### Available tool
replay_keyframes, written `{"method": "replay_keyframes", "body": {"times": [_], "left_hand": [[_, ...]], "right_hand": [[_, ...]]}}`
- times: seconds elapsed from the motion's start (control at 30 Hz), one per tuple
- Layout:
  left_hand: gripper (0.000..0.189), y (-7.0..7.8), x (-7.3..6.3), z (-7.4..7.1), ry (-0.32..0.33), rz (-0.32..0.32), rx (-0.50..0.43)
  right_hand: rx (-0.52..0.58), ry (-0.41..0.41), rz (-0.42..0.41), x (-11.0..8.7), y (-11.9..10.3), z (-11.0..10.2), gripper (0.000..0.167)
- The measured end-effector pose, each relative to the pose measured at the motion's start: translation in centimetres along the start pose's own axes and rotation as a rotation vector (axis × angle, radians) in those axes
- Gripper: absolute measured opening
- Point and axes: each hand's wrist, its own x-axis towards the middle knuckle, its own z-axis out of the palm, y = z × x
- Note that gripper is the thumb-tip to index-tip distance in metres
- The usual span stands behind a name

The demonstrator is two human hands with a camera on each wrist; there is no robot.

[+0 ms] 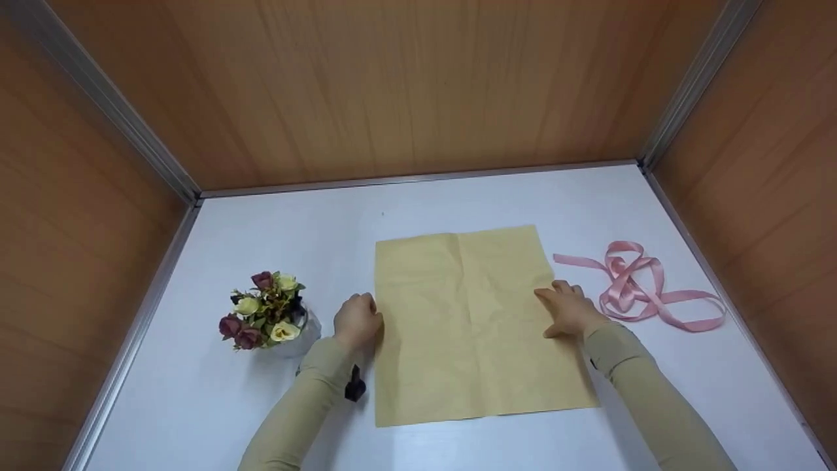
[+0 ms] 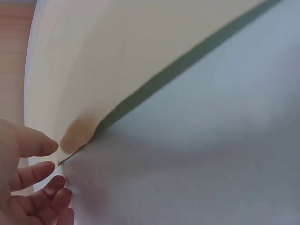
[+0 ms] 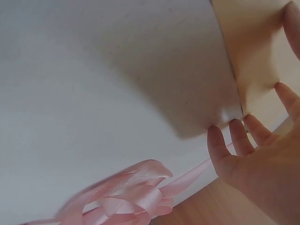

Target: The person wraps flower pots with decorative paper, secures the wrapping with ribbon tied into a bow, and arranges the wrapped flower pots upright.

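Note:
A tan sheet of paper [image 1: 425,327] with a crease down its middle lies flat on the white table. My left hand [image 1: 358,322] is at its left edge. In the left wrist view, the thumb [image 2: 40,144] and forefinger are apart right at the paper's rim, the other fingers loosely bent. Across the sheet, my right hand [image 1: 567,311] rests at the right edge with fingers spread. Its fingertips [image 3: 253,119] touch down along the paper's border, some on the sheet and some on the table beside it.
Left of the paper stands a small bunch of dark red and cream flowers [image 1: 265,311] in a white pot [image 1: 307,337]. A loosely looped pink ribbon [image 1: 631,288] lies on the right. Wood-grain panels [image 1: 418,85] enclose the table [image 1: 314,222] at the back and both sides.

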Motion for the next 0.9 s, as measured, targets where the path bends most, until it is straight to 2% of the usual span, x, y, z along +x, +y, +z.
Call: {"method": "replay_keyframes", "body": {"times": [0.33, 0.47, 0.57, 0.73, 0.9], "left_hand": [[0.011, 0.6, 0.0, -1.0, -0.02, -0.005, -0.103], [0.014, 0.7, 0.0, -1.6, -0.011, -0.005, -0.165], [0.014, 0.5, -0.2, -1.9, -0.04, -0.028, -0.23], [0.015, -0.2, -1.2, -1.7, -0.101, -0.059, -0.291], [0.021, -1.4, -2.8, -1.5, -0.13, -0.055, -0.315]], "right_hand": [[-0.002, 0.006, -0.003, 0.0, 0.0, -0.1, 0.085], [0.004, 0.006, -0.003, -0.1, 0.0, -0.1, 0.085], [0.006, 0.004, -0.005, -0.1, 0.1, -0.1, 0.085], [0.001, 0.009, -0.018, 0.0, 0.1, 0.1, 0.085], [-0.003, 0.022, -0.014, 0.0, 0.2, 0.2, 0.085]]}}
